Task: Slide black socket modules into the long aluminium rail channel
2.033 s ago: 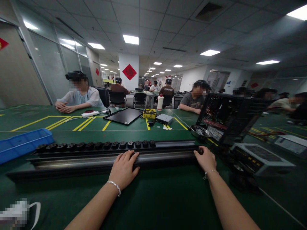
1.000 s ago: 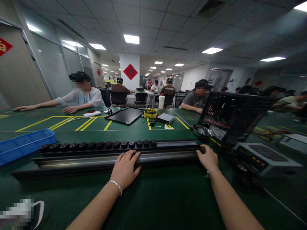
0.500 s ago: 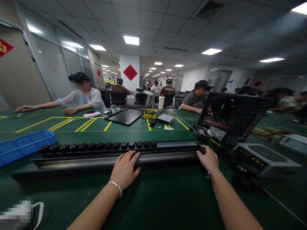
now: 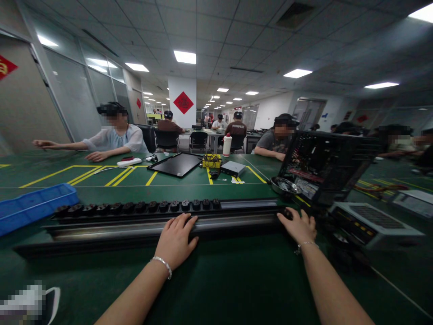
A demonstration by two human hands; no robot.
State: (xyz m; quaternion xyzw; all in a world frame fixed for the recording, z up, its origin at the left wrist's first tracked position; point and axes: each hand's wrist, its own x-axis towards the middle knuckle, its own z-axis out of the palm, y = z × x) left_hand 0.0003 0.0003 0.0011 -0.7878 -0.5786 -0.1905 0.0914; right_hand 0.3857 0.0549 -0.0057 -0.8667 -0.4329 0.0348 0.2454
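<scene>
Long metal channel rail (image 4: 111,230) is laid across green table (image 4: 237,284), just in front of row of black sockets (image 4: 140,207). Hands are held apart: rail's middle is touched by left hand (image 4: 176,240), palm down, unclenched; small black knob (image 4: 288,214) at right end is flanked by right hand's (image 4: 300,228) spread thumb and fingers, contact unclear.

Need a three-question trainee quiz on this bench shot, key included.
1. True or false: the left hand touches the long metal channel.
2. In the view, the blue bin sits nearest which part of the row of black modules? A) right end; B) middle; C) left end.
3. Which of the wearer's hands is nearer the open computer case?

Key: 1. True. 2. C. 3. The right hand.
</scene>
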